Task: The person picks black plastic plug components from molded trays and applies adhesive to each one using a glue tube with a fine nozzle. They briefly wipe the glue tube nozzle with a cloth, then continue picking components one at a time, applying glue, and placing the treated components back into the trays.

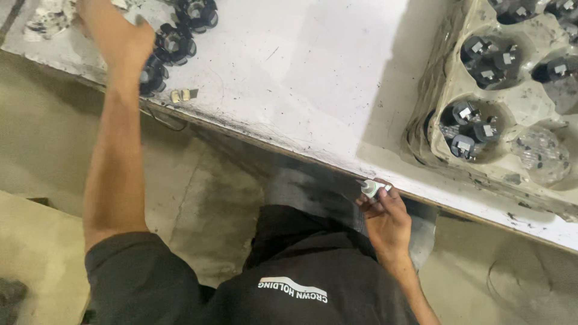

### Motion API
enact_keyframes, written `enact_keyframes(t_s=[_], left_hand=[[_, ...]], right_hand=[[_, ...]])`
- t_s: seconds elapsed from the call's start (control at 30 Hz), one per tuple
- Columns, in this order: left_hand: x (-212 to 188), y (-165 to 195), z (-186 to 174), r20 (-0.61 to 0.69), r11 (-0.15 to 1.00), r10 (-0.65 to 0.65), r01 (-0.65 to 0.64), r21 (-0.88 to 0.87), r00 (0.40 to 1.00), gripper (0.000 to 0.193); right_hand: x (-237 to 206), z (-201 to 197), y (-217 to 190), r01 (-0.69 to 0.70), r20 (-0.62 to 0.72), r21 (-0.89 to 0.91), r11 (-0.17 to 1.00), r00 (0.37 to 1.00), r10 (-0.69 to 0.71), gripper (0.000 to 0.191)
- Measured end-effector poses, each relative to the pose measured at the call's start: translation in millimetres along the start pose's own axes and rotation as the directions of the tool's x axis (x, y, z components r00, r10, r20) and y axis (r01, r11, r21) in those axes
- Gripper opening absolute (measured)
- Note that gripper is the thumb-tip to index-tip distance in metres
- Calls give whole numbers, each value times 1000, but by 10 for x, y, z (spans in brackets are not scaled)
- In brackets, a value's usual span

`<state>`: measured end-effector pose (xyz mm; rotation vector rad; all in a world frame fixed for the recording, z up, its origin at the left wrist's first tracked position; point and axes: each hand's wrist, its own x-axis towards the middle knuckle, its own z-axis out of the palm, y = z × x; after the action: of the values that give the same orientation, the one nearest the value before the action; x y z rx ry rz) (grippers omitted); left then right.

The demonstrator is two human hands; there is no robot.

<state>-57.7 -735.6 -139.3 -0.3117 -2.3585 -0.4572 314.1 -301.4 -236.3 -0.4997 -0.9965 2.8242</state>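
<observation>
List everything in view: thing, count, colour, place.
black round parts: about four, black, far left of table by the left hand
small metal clips: two, pale, table's near edge
table: one, white, scuffed
moulded tray: one, beige, right, pockets holding black parts
small white piece: one, pinched at table edge
left hand: over the black parts
right hand: holding the white piece

1 head camera looks steeply down, close over the table edge [289,147].
</observation>
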Motion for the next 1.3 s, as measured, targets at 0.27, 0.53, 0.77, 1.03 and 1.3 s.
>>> enact_keyframes(t_s=[0.27, 0.53, 0.77, 1.03, 1.3], left_hand=[[-1051, 1552, -86, 162, 876, 130, -37, -480, 978, 51], [-1789, 2817, -225, 261, 668, 125, 113, -735, 957, 25], [-2102, 3332, -372, 395, 526, 177, 253, -812, 901, 26], [-2291, 3526, -278, 379, 545, 177, 231, -806, 908, 43], [-2238, 3485, -289, 353, 436, 187, 244, -866, 917, 32]], right_hand=[[-57, 106, -46, -83, -113, 24, 996, 990, 85, 39], [-73, 26, -97, -92, 3, 106, 990, 996, 92, 33], [-110, 7, -124, -90, -13, 100, 991, 996, 92, 32], [-128, 19, -116, -70, -2, 62, 996, 998, 70, 31], [-136, 18, -90, 69, 106, -44, 997, 992, -64, 25]])
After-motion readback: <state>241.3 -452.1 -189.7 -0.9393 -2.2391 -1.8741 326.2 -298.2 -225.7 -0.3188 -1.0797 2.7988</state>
